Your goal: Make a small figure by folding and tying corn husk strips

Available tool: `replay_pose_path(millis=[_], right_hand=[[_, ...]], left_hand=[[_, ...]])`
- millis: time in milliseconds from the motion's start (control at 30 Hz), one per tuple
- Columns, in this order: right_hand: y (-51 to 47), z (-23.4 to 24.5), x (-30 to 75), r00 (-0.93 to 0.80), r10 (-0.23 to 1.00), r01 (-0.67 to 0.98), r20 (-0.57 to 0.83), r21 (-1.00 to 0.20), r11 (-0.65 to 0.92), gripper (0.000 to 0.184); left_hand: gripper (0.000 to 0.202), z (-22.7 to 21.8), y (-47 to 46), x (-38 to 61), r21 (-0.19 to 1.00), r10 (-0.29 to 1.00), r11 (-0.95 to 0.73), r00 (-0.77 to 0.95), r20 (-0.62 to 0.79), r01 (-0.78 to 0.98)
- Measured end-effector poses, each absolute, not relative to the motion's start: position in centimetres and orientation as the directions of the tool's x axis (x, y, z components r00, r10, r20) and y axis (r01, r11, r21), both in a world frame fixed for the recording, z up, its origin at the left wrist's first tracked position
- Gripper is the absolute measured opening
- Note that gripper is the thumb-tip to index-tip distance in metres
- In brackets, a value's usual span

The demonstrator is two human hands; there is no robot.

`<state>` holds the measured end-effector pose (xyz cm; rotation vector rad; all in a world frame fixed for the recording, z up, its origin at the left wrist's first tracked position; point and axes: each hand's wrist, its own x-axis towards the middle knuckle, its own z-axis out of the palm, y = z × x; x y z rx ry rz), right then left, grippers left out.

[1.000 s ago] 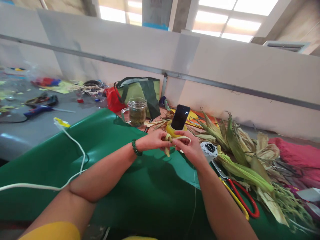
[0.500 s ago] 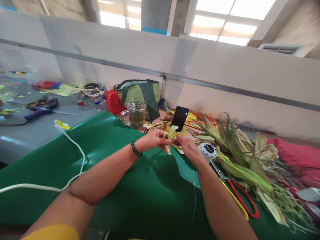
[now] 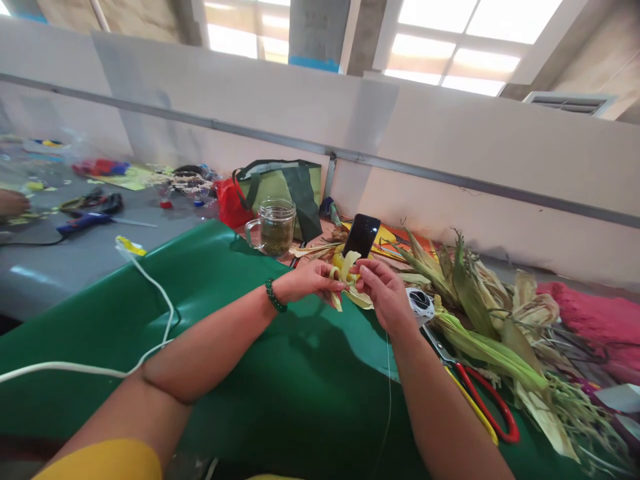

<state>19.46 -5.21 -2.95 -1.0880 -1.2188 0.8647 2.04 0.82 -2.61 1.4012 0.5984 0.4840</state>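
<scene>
My left hand (image 3: 320,279), with a green bead bracelet (image 3: 275,295) at the wrist, pinches a pale yellow strip of corn husk (image 3: 349,262). The strip is folded, with one end standing up and another hanging below the fingers. Just right of it, my right hand (image 3: 386,295) is closed in a pinch, its fingertips close to the strip; what lies between them is too small to make out. A thin white thread (image 3: 389,373) runs down over the green sheet (image 3: 300,393) from beneath the right hand. Behind the hands, a phone (image 3: 362,235) leans upright on a yellow object.
Right of my hands are a string ball (image 3: 420,302), red-and-yellow-handled scissors (image 3: 487,397) and heaped corn husks (image 3: 480,293). A glass mug (image 3: 277,230) and a green bag (image 3: 280,180) stand behind. A white cable (image 3: 165,293) crosses the left; a glue gun (image 3: 87,223) lies beyond.
My right hand has turned and drawn its fingers from a flatter, extended pose into a pinch beside the husk strip. The left hand keeps its hold, almost unmoved.
</scene>
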Motion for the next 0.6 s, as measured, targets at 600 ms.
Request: replay_pose_path(millis=[600], right_hand=[[-3.6, -5.1, 20.0, -0.064, 0.975, 0.387, -0.212, -0.906, -0.171, 0.038]], left_hand=[[0.03, -2.7, 0.1, 2.4, 0.959, 0.687, -0.218, 0.727, 0.018, 0.182]])
